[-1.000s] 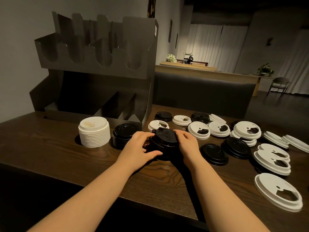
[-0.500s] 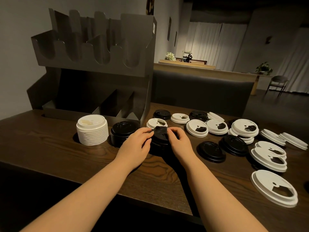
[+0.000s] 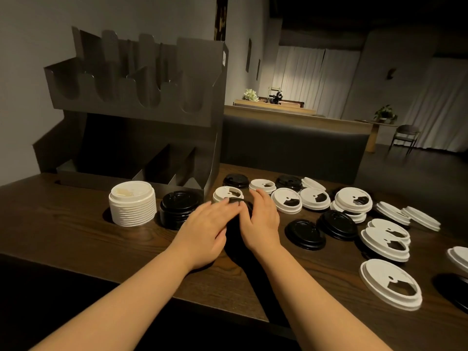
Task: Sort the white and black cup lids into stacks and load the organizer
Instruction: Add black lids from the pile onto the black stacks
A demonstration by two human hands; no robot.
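Observation:
A stack of black lids (image 3: 236, 230) stands on the table in front of me, mostly hidden by my hands. My left hand (image 3: 206, 224) lies over its left side, its fingers stretched across the top rim. My right hand (image 3: 262, 219) covers the right side with straight fingers laid on the top. To the left stand a second black stack (image 3: 178, 209) and a tall white lid stack (image 3: 133, 203). The dark organizer (image 3: 141, 107) rises behind them; its upper slots and lower bins look empty.
Loose white lids (image 3: 287, 202) and black lids (image 3: 305, 233) lie scattered across the right half of the wooden table (image 3: 76, 231). A large white lid (image 3: 391, 283) sits near the front right edge. A padded bench back runs behind the table.
Both hands slid from the sides of the black stack up over its top and now cover it almost fully. The stack sits lower under them.

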